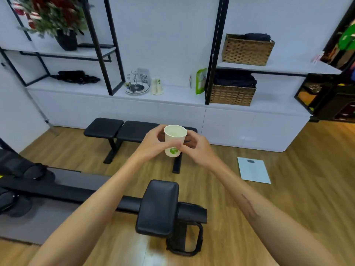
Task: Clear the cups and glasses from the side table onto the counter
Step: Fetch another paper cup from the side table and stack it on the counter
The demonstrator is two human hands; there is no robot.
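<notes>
- The person holds a white paper cup (175,140) upright in mid-air, above the floor and well apart from the white table (172,97) along the far wall.
- The left hand (153,144) has its fingers (173,145) wrapped across the cup's front; the right hand (194,145) curls around the far side, so both pinch one thin wall.
- Squeezing too hard could buckle the cup or push it out of the grip.
- Any liquid inside cannot be made out; a tilt could spill it.
- The black bench (138,131) and a padded seat (158,207) stand between the person and the table, a tripping risk.
- Stacked cups (156,86) already there could topple if bumped.
</notes>
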